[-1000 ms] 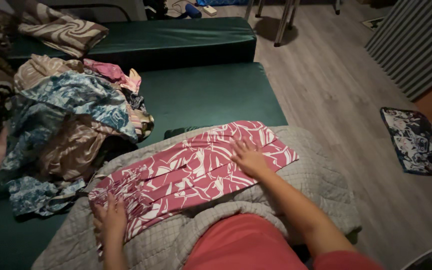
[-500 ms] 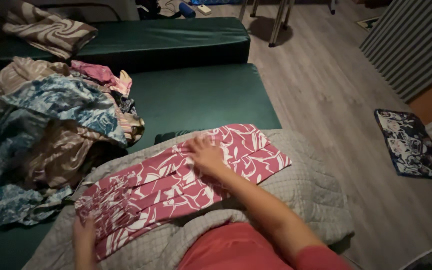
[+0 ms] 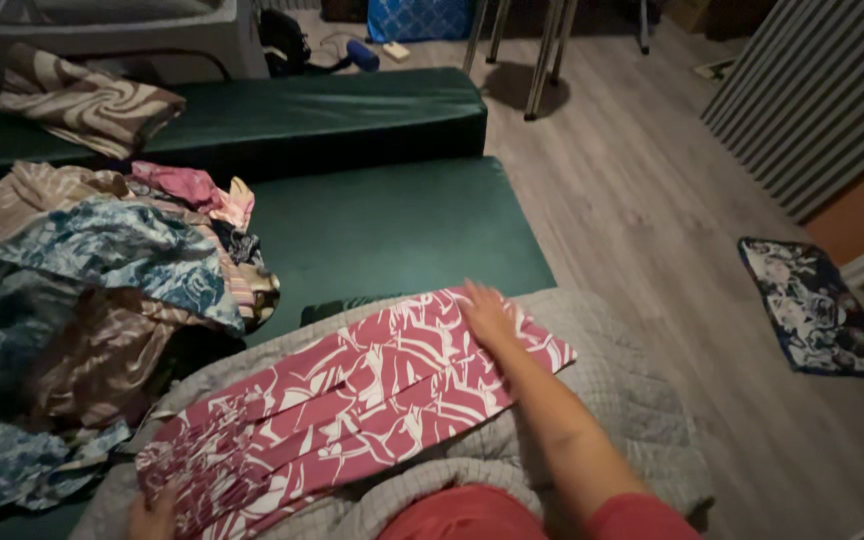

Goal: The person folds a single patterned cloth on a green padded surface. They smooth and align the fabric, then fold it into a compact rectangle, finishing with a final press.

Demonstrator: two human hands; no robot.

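A pink garment (image 3: 352, 400) with a white leaf pattern lies folded lengthwise across a grey quilted blanket (image 3: 622, 400) on my lap. My right hand (image 3: 485, 312) rests flat, fingers apart, on the garment's far right end. My left hand (image 3: 152, 515) shows only partly at the bottom edge, pressing on the garment's gathered left end. I wear a red top.
A heap of patterned clothes (image 3: 102, 290) in blue, brown and pink lies to the left on green cushions (image 3: 392, 220). Another folded brown cloth (image 3: 82, 100) sits at the far left. A dark floral mat (image 3: 812, 310) lies on the wooden floor at the right.
My right hand slid left over the garment, then back out to its far right end. My left hand dropped lower in view. The camera tilted up slightly.
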